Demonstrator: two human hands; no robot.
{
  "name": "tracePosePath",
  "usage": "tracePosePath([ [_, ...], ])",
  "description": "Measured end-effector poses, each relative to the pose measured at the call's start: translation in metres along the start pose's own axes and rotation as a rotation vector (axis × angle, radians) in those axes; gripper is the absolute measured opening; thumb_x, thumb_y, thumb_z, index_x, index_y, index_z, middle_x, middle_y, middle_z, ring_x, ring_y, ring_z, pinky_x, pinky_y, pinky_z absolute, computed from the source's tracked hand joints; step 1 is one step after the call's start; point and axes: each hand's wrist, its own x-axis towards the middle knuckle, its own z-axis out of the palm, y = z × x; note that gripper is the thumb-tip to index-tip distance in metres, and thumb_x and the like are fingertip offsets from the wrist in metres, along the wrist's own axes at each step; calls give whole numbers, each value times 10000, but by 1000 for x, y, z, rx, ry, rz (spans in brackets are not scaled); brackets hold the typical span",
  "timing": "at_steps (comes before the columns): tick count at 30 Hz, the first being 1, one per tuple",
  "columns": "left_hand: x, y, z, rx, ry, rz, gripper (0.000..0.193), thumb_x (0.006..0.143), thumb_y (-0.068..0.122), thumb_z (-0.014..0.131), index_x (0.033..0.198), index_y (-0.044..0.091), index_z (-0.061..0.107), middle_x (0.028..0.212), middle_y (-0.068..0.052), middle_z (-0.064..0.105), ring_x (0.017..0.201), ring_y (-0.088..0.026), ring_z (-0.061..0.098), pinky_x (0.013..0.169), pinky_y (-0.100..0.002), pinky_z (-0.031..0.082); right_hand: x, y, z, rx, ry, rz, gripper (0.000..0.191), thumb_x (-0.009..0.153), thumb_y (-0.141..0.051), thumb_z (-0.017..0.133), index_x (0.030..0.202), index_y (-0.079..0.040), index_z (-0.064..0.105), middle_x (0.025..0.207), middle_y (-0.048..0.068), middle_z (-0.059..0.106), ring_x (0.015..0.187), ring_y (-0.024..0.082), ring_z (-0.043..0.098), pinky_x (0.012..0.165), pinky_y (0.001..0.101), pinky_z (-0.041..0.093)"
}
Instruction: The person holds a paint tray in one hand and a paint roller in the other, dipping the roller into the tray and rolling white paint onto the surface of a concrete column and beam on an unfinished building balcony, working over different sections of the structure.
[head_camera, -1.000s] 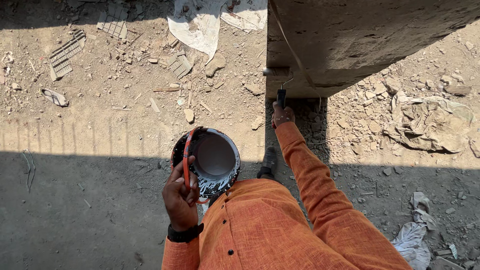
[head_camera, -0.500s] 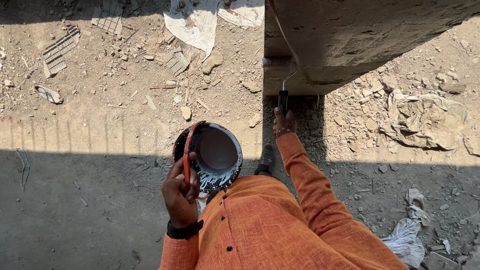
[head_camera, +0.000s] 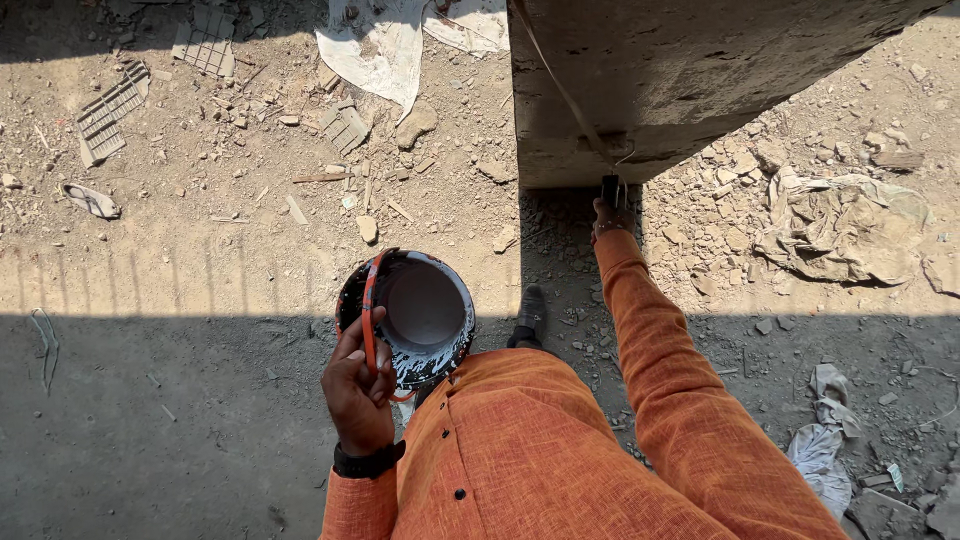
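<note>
My left hand (head_camera: 355, 395) grips the orange handle of a black paint bucket (head_camera: 410, 315), spattered with white and holding pale grey paint, at chest height. My right arm in an orange sleeve stretches forward and down. My right hand (head_camera: 608, 215) holds the dark handle of a paint tool (head_camera: 610, 188) against the lower edge of a grey concrete block (head_camera: 680, 70). The tool's head is mostly hidden against the concrete. A thin cord (head_camera: 560, 85) runs down the block's face to the tool.
The ground is dirt strewn with stones and rubble. A white sheet (head_camera: 380, 45) lies at top centre, crumpled sacking (head_camera: 840, 225) on the right, grid-like scraps (head_camera: 105, 115) at top left. My dark shoe (head_camera: 530, 312) stands by the block's base. White rags (head_camera: 825, 450) lie bottom right.
My right hand with the tool has shifted slightly right and up along the block's lower edge. The bucket stays held in my left hand.
</note>
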Motion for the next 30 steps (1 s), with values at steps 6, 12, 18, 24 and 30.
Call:
tracePosePath([
  [6,6,-5,12,10,-70,-33,599,913,177,358,1385,-141,545,687,-48,522,455,-39,229,391,-216,254,-12,24,-39,115,-80,-128,234,938,-356,709,932,-139,621,588,-7,541,411,113,466,393,313,404],
  [12,4,-5,23,19,-122,-22,603,919,169,356,1400,-146,538,676,-37,499,463,-50,247,405,-220,270,-22,46,-58,246,-164,-383,293,981,-357,708,923,-109,563,617,-14,532,422,101,456,382,284,359],
  [18,0,-9,25,29,-82,-51,609,921,201,353,1392,-134,546,670,-35,511,456,-49,244,396,-219,258,8,40,-44,205,-90,-161,325,956,-382,706,919,-108,536,540,6,491,383,155,425,363,333,341],
  [24,-6,-12,27,81,-52,-34,623,931,229,371,1408,-123,562,663,-33,504,456,-44,255,411,-219,258,44,-8,-32,-362,122,198,567,993,-611,662,796,-80,656,594,43,615,450,186,575,456,368,460],
  [30,-10,-14,25,61,46,-34,622,901,227,396,1394,-122,545,681,-37,522,446,-46,285,388,-227,254,44,6,-50,-88,71,66,451,959,-471,723,760,-73,651,579,48,589,423,175,529,421,356,432],
])
